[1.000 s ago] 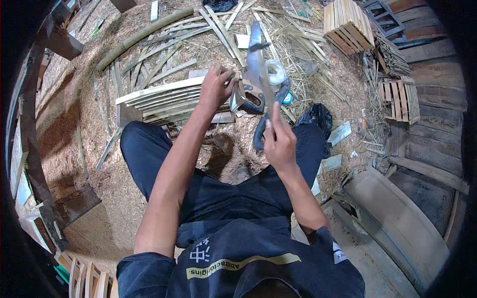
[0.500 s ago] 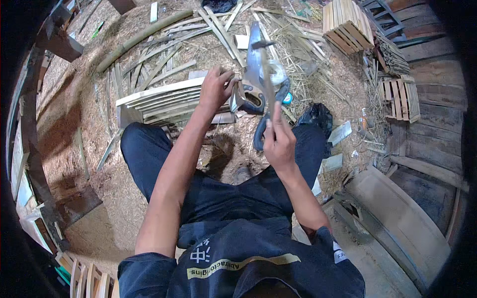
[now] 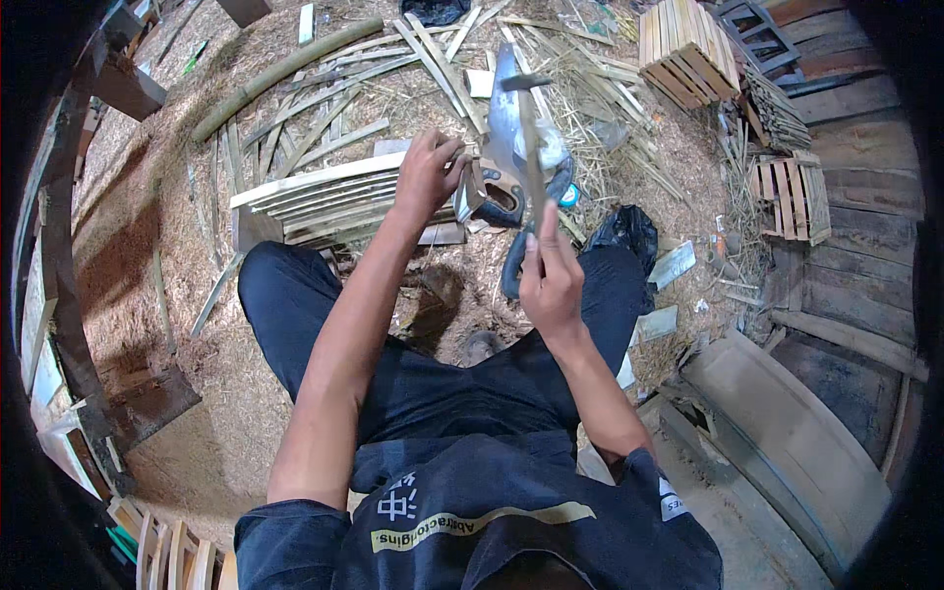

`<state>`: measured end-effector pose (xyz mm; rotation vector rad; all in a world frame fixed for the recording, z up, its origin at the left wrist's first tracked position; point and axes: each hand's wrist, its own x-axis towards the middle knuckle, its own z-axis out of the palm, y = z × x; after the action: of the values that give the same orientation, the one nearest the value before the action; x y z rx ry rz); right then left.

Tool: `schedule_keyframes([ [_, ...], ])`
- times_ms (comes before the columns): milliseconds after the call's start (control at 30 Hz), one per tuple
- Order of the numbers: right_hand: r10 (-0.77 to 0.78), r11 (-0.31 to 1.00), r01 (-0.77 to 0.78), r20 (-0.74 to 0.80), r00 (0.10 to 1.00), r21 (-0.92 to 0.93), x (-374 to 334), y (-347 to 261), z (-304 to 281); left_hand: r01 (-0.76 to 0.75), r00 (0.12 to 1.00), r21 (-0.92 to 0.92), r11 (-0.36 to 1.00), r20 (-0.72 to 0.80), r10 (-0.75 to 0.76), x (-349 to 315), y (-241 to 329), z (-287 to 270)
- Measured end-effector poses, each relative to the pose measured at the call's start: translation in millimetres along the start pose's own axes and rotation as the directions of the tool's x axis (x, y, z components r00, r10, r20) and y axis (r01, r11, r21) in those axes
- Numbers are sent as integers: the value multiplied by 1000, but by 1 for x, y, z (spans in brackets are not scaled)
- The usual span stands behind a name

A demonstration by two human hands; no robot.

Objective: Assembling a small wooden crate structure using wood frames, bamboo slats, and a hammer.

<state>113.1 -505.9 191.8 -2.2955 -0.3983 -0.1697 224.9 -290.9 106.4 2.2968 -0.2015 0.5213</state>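
Compared with half a second ago, the head of the hammer point(image 3: 532, 147) has shifted slightly to the right and a little upward in the view. The right hand point(image 3: 553, 285) stays almost in the same place, closed around the handle, with the index finger laid along it. The left hand point(image 3: 429, 175) shows no clear change: it is at the right end of a slatted wooden crate point(image 3: 329, 202), its fingers bent and close together; whether they pinch some small piece, I cannot tell.

The hammer has a narrow, dark head, set across a long, brownish handle, and it points away from the person. In the view, it passes just beside the blade of a handsaw point(image 3: 504, 108). The crate lies in front of the left knee point(image 3: 280, 280), and its long, pale slats run side by side, with thin dark gaps between.

The saw has a smooth, greyish blade, which becomes narrow toward the far end, and a handle of wood and dark material. A black plastic bag point(image 3: 627, 231), wrinkled and shiny, is near the right knee. Farther away, a round, slightly curved pole point(image 3: 285, 77) rests among thin wooden strips point(image 3: 339, 143), on ground covered with rough, brown shavings
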Motion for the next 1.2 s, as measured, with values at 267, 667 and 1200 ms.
schedule_keyframes([
  [267, 24, 997, -24, 4, 1000, -75, -15, 5, -2, -47, 999, 27, 999, 6, 47, -1, -5, 1],
  [667, 16, 989, 13, 193, 981, -148, -9, -4, -5, -175, 984, -119, 977, 11, 178, 3, -16, -6],
  [1200, 79, 997, -77, 99, 992, -26, -8, -2, -7, -106, 994, -65, 992, 26, 108, 5, -14, -6],
])
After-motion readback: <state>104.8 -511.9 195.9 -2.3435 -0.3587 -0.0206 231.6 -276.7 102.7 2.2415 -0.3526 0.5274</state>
